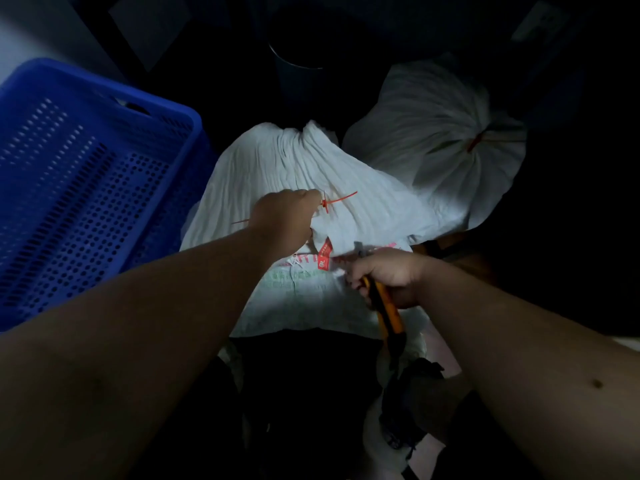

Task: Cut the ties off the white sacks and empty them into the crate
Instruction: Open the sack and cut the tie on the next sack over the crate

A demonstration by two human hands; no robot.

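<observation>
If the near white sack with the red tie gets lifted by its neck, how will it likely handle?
The near white woven sack would probably sag and fold, since its gathered top is creased and soft where the left hand grips it beside the red plastic tie. It looks bulging and full, so likely heavy and awkward. The woven fabric may slip in a bare grip.

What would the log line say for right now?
left hand: pinching near sack at red tie | right hand: holding orange knife | crate: empty

blue crate (pixel 86 188): cut off at left edge | cutter (pixel 386 308) blade: blurred | surroundings: too dark
</observation>
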